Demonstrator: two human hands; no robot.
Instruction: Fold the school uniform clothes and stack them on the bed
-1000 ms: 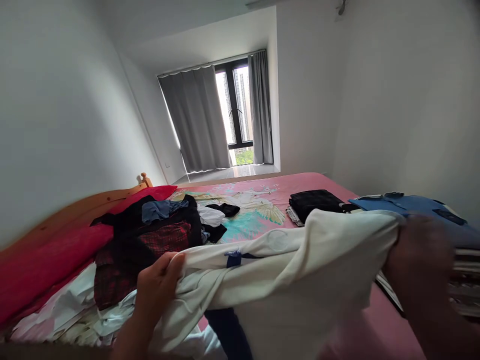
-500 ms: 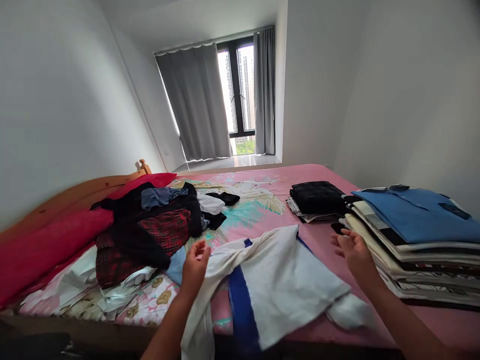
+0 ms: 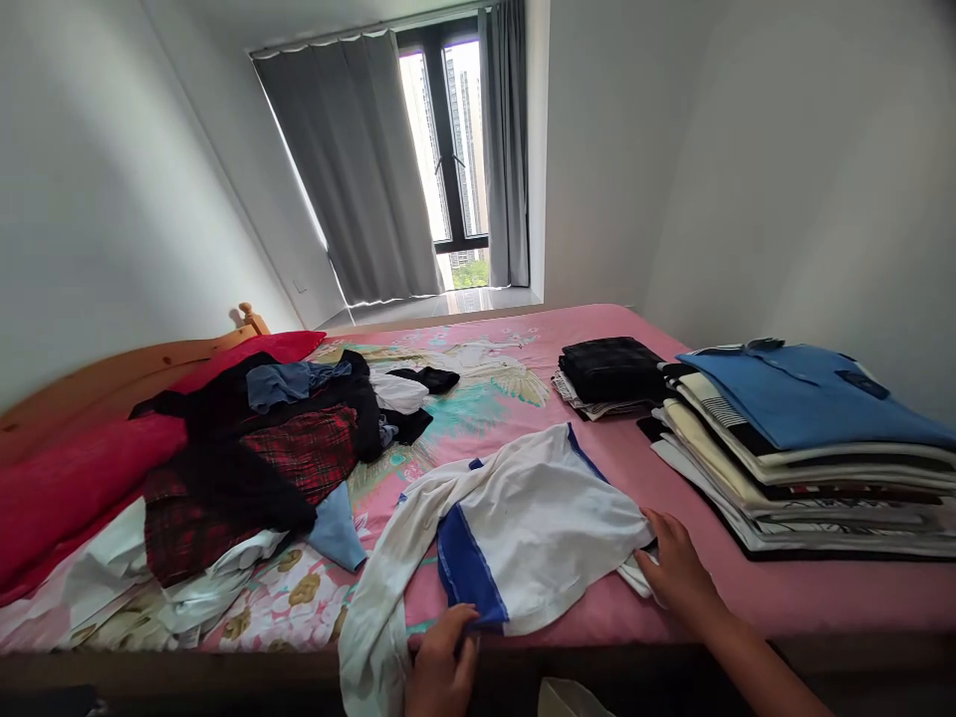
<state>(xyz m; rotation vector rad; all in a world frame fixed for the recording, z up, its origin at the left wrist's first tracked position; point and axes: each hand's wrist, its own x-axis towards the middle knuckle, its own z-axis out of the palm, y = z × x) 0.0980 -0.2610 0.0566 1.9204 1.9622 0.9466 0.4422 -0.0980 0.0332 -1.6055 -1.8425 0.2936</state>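
Note:
A white long-sleeved shirt with blue panels [image 3: 549, 533] lies spread and wrinkled at the front of the bed, one sleeve hanging over the edge. My left hand [image 3: 444, 662] is closed at the near blue corner of its hem, fingers curled over the cloth. On the other side, my right hand [image 3: 679, 573] grips the shirt's right edge between thumb and fingers. Part of the far sleeve bunches under that edge. Right of my right hand stands a tall stack of folded clothes [image 3: 762, 478], topped by a blue polo shirt [image 3: 807, 393].
A loose heap of clothes [image 3: 261, 468], with red plaid, black and white pieces, covers the bed's left side beside red pillows [image 3: 90, 478]. Folded black clothes [image 3: 612, 368] lie behind, near the tall stack. The pink bed sheet [image 3: 747, 607] ends at the front edge. Grey curtains [image 3: 351, 169] flank a window.
Both hands, raised above the shirt before, have come down onto it and taken hold of its near hem and right edge. The shirt's right part lies flatter. My view has tilted down slightly.

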